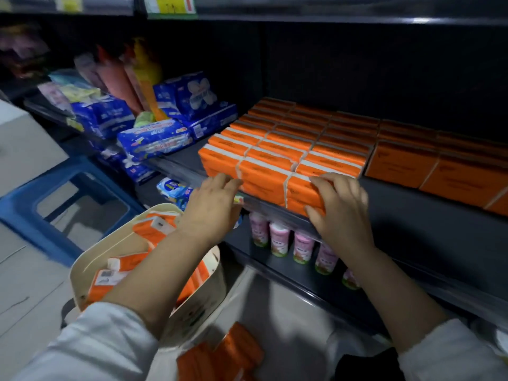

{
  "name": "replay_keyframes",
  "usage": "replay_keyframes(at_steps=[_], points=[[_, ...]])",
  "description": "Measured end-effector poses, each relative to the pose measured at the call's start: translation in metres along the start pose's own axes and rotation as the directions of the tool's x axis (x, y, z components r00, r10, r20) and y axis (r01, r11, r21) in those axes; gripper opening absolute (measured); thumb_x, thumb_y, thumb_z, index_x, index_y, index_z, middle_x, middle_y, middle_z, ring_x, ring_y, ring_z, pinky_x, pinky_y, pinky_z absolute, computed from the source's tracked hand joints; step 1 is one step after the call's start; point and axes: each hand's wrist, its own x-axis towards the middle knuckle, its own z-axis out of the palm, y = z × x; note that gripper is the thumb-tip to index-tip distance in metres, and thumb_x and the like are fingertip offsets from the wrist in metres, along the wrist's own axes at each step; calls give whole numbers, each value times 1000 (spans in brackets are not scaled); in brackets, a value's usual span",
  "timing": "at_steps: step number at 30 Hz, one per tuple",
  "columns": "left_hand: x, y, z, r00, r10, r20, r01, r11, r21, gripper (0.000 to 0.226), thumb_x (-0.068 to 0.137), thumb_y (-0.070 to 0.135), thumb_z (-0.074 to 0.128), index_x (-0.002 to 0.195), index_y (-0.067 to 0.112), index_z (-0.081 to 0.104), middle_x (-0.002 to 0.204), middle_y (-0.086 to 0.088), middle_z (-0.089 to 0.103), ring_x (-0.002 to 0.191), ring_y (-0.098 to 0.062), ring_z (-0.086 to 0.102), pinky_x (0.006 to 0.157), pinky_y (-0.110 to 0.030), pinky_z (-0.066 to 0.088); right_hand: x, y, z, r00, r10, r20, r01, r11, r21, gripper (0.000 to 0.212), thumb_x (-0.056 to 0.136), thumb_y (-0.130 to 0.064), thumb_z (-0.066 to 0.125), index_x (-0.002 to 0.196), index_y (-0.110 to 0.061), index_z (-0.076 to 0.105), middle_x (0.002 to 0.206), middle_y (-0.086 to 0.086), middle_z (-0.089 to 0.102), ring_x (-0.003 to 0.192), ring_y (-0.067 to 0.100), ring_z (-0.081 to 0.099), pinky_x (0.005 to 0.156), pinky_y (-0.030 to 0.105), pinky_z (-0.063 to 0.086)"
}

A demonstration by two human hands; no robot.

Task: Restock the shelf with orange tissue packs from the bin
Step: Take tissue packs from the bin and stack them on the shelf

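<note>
Orange tissue packs (pixel 277 144) stand in several rows on the dark shelf (pixel 428 215), filling its middle. At the front row, my right hand (pixel 341 213) grips the front right pack (pixel 298 192), fingers over its top and thumb at its lower edge. My left hand (pixel 213 204) touches the front face of the left front pack (pixel 220 166) with relaxed fingers. A cream bin (pixel 192 306) below my left arm holds several more orange packs (pixel 154 225). More orange packs (pixel 220 358) lie low in front of me.
Blue wrapped packs (pixel 156 138) and bottles fill the shelf's left part. Larger orange packs (pixel 404 163) stand at the right. Pink-labelled rolls (pixel 279 240) sit on the shelf below. A blue stool (pixel 63 193) and a grey box (pixel 22 144) are at the left.
</note>
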Motion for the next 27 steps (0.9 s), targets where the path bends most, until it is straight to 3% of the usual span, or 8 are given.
replay_keyframes(at_steps=[4,8,12,14,17,20,27], points=[[-57,-39,2,995,-80,57,78,996,42,36,80,25,57,112,10,62,104,-15,58,98,-38,56,75,-48,50,-10,-34,7,984,-177,8,175,981,84,43,69,-24,63,111,-14,63,108,6,61,100,22,44,85,37,37],[-115,-76,12,948,-264,178,248,963,108,41,88,31,57,128,20,53,125,-5,53,115,-28,50,88,-41,46,-20,-72,30,937,-323,135,296,937,185,40,72,-30,53,105,-12,65,95,6,63,87,27,54,71,37,49],[-159,-111,22,886,-404,225,377,913,156,41,90,35,52,129,23,49,125,-1,51,115,-22,48,89,-37,46,-20,-114,61,882,-352,314,306,933,189,43,65,-21,73,106,-8,66,92,10,65,83,36,61,70,43,53],[-174,-128,25,851,-468,239,435,882,181,40,91,37,50,128,24,48,126,-1,50,115,-21,47,89,-36,45,-20,-133,77,850,-365,380,318,930,182,46,67,-19,77,110,-8,66,98,12,65,90,36,60,77,41,49],[-184,-149,25,799,-553,234,530,833,157,43,91,39,51,131,23,46,132,-1,47,120,-22,46,93,-39,42,-19,-161,101,808,-340,480,272,940,208,47,79,-25,69,123,-12,59,117,11,59,111,31,50,91,38,40],[-187,-170,24,795,-588,152,579,809,104,40,91,40,50,127,24,48,134,-1,47,120,-22,48,94,-40,42,-17,-184,128,766,-287,575,209,957,200,46,86,-32,61,129,-19,52,125,5,52,119,24,42,96,35,37],[-196,-209,37,730,-655,196,668,744,-1,44,88,41,54,129,27,46,136,-1,45,119,-25,45,90,-45,45,-15,-212,193,677,-96,730,-38,986,165,50,83,-33,66,125,-10,51,123,12,56,112,28,53,90,33,43]])
